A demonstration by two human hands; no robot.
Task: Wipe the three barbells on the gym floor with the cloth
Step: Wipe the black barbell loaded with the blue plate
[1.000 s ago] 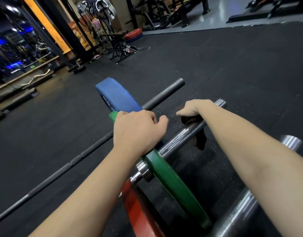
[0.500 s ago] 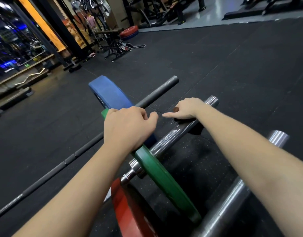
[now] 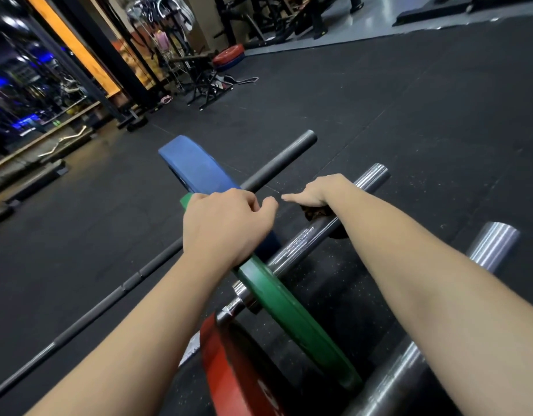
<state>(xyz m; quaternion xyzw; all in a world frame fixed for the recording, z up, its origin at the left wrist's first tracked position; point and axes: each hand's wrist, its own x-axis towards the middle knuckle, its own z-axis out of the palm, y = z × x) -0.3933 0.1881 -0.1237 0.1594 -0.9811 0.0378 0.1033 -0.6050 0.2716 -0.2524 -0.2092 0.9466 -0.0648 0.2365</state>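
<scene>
— What is the left hand doing?

— It is gripping the top edge of the green plate, fingers curling over the rim and the thumb tucking in beside the forefinger.

— And the right hand?

— It is lying just beyond the left one, clasping the cloth (a dark rag, mostly hidden under the palm) down onto the chrome barbell. The thumb is pointing straight out towards the left hand. The fingers are bending over the far side of the bar, out of sight.

— Where are the other bars sitting?

— The black barbell is running past the far side of both hands, carrying the blue plate, which is standing just beyond the left knuckles. The thick steel barbell is lying on the near side of the right forearm, its end poking out past the arm.

— Anything under the left wrist?

— The red plate is leaning there, close to the green one. Everything is resting on the black floor
</scene>
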